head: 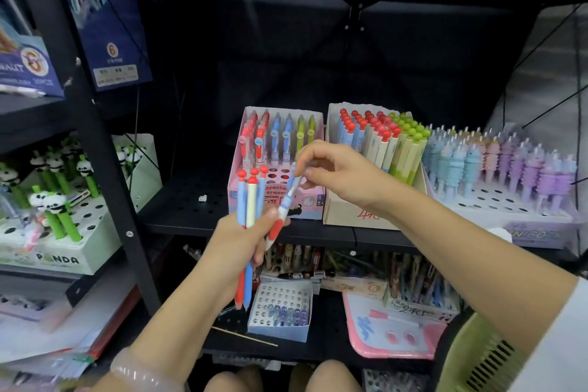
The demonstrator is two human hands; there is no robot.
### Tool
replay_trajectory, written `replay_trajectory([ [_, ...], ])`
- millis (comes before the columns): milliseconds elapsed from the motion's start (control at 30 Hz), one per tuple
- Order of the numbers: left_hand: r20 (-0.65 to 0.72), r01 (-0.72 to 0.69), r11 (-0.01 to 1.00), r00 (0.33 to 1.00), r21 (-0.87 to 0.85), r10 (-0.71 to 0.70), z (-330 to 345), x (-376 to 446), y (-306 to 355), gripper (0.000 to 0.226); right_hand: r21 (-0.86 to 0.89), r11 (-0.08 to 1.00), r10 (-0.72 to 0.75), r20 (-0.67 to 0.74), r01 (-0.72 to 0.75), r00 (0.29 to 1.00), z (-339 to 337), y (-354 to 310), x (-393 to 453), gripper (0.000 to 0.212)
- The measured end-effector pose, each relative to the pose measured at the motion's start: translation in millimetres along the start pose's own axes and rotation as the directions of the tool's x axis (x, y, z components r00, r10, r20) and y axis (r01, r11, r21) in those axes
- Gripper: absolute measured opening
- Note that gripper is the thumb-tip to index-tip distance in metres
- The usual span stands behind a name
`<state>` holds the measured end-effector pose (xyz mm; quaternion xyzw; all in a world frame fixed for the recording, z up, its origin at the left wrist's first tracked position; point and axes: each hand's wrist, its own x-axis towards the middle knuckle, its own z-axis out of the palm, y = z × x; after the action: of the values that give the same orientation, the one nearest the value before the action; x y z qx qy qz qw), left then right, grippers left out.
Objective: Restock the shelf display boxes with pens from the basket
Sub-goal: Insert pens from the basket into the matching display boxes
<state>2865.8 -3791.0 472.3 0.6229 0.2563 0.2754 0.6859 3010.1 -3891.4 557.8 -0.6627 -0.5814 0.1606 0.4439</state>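
Observation:
My left hand (237,240) grips a bunch of pens (249,200) with red ball tops, held upright in front of the shelf. My right hand (331,169) pinches the upper end of one slanted white-and-blue pen (288,197) with a red grip, whose lower part still lies against my left hand. Behind them on the shelf stands a pink display box (237,194) with pens in its back rows and open holes in front. To its right a cardboard box (350,216) is packed with red- and green-topped pens. The green basket (471,356) shows at the lower right.
A lilac display (541,226) of pastel ridged pens stands at the right, a panda pen display (95,251) on the left shelf unit. Below the shelf lie a small white holed box (280,328), a pink tray (359,334) and cluttered pen boxes. Black posts frame the shelves.

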Motion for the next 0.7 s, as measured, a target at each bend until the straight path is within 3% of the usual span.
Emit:
replay_trajectory([
  [100, 0.068, -0.011, 1.0, 0.998, -0.001, 0.011, 2, -3, 2, 0.019, 0.13, 0.992, 0.003, -0.014, -0.001, 1.0, 7, 3, 5, 0.025],
  [200, -0.002, -0.022, 1.0, 1.0, -0.017, 0.022, 1, -3, 4, 0.018, 0.263, 0.962, 0.1, -0.102, -0.07, 0.99, 18, 6, 10, 0.025],
  [300, -0.056, -0.035, 0.998, 0.998, -0.043, 0.033, -2, 0, 5, 0.019, 0.339, 0.934, 0.177, -0.157, -0.116, 0.972, 29, 4, 16, 0.008],
  [433, -0.071, -0.056, 0.997, 0.996, -0.061, 0.052, -6, 6, 6, 0.016, 0.242, 0.96, 0.186, -0.159, -0.145, 0.97, 38, -1, 24, 0.012],
  [533, -0.055, -0.048, 0.998, 0.997, -0.05, 0.045, -9, 12, 6, 0.018, 0.149, 0.98, 0.17, -0.283, -0.132, 0.944, 34, -7, 39, 0.024],
  [633, -0.05, -0.03, 0.997, 0.998, -0.069, 0.027, -16, 17, 4, 0.027, 0.146, 0.988, 0.116, -0.555, -0.041, 0.824, 14, -12, 60, 0.014],
  [700, -0.034, -0.004, 0.996, 0.999, -0.084, 0.001, -19, 17, 1, 0.032, 0.006, 1.0, 0.027, -0.646, -0.03, 0.763, 4, -10, 71, 0.007],
])
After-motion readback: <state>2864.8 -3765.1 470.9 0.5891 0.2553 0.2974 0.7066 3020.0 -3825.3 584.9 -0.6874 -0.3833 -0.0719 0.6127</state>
